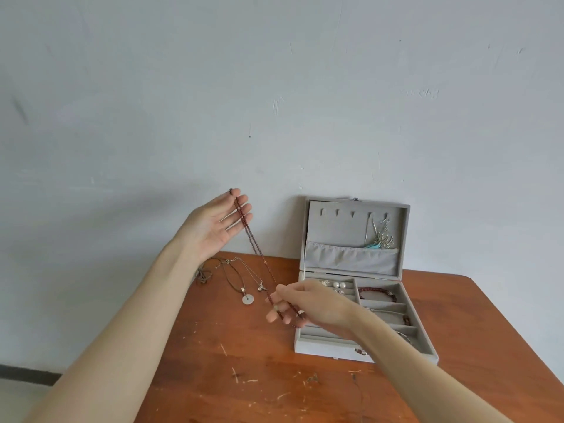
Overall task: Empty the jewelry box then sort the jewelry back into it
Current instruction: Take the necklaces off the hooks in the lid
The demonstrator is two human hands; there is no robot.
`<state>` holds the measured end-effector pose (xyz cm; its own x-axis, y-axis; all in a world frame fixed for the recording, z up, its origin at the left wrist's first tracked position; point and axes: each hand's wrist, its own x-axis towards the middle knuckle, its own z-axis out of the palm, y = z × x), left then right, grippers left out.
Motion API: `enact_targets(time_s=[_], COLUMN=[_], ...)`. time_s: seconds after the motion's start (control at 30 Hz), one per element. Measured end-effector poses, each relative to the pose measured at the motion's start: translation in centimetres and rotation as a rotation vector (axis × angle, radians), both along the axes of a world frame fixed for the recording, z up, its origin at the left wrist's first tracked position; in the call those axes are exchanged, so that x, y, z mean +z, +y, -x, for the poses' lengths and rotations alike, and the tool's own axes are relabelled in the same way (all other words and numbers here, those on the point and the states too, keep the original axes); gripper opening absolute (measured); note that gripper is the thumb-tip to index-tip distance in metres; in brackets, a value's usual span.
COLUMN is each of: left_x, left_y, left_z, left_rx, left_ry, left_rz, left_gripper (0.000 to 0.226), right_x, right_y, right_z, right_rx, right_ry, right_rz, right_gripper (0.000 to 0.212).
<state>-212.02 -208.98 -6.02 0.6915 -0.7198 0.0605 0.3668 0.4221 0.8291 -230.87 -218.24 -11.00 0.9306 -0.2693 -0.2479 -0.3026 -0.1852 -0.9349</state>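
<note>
A long dark red bead necklace hangs stretched between my hands. My left hand is raised with straight fingers, and the strand's top loop hangs over the fingertips. Lower down, my right hand pinches the strand's bottom end just left of the box. The grey velvet jewelry box stands open on the table, its lid upright. Inside the tray lie pearl earrings, a red bead bracelet and other small pieces. Silver pieces with a turquoise tassel hang in the lid.
On the wooden table left of the box lie a cord necklace with a round white disc pendant and a thin silver chain with a small pendant. A pale wall stands right behind the table. The table's left edge is near my left forearm.
</note>
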Motion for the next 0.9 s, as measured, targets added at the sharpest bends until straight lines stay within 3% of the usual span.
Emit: enact_targets(time_s=[0.2, 0.33, 0.4, 0.63, 0.9], left_x=[-2.7, -5.7, -7.1, -9.6, -10.0], left_y=[-2.1, -4.1, -5.2, -7.8, -7.9], left_z=[-0.9, -1.8, -2.0, -2.2, -2.3], left_rx=[0.128, 0.125, 0.092, -0.098, -0.097], left_ry=[-0.181, -0.219, -0.197, -0.146, -0.123], left_rz=[-0.302, -0.467, -0.516, -0.583, -0.636], left_gripper=[0.015, 0.025, 0.028, 0.023, 0.014], right_x=[-1.5, -1.8, -2.4, -3.2, -3.3], right_y=[0.8, 1.0, 1.0, 1.0, 0.7], right_z=[-1.0, -1.7, -2.0, -2.7, -2.5], right_rx=[-0.117, -0.300, -0.369, -0.492, -0.527], right_ry=[-0.014, -0.052, -0.013, 0.048, 0.054], right_rz=[-0.058, -0.648, -0.791, -0.860, -0.924], right_gripper=[0.027, 0.018, 0.015, 0.014, 0.012])
